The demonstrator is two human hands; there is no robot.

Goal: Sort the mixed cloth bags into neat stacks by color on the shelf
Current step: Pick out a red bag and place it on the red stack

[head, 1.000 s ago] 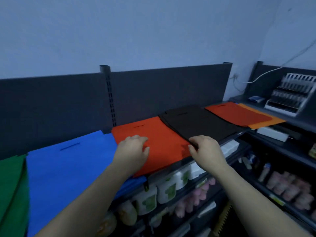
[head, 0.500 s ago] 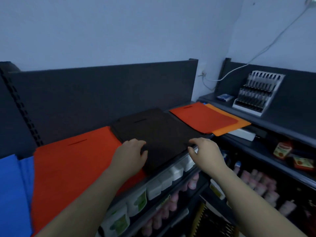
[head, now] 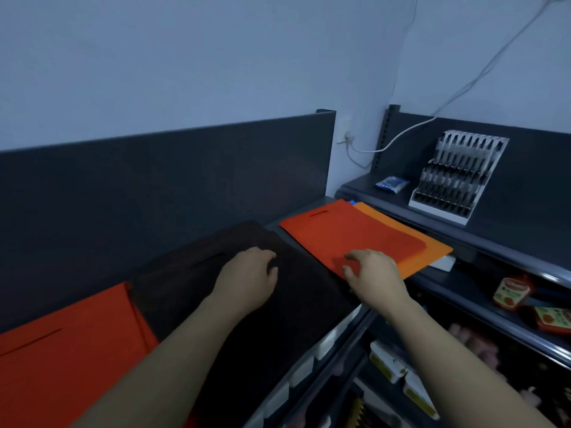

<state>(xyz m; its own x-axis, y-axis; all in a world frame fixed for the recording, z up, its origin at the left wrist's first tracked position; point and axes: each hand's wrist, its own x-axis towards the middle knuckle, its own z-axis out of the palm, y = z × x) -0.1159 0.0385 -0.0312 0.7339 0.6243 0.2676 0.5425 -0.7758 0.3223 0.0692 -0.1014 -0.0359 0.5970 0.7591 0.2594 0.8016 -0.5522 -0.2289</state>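
Flat cloth bags lie side by side on the dark shelf (head: 309, 213). A dark brown bag stack (head: 247, 319) fills the middle, and my left hand (head: 250, 276) rests on it palm down, fingers loosely curled, near its handle slot. To its right lies a red bag (head: 355, 233) on top of an orange bag (head: 432, 251). My right hand (head: 372, 273) touches the near left corner of the red bag with its fingertips. Another red bag (head: 61, 362) lies at the lower left, partly under the brown stack.
A dark back panel (head: 154, 193) runs behind the bags. On the right a second shelf holds a white display rack (head: 457, 177) and a blue packet (head: 391, 183). A white cable (head: 401, 135) hangs on the wall. Lower shelves hold packaged goods (head: 509, 293).
The view and both hands have shifted right along the shelf. My left hand went from the left red bag onto the brown stack; my right hand went from the brown stack's edge to the right red bag.
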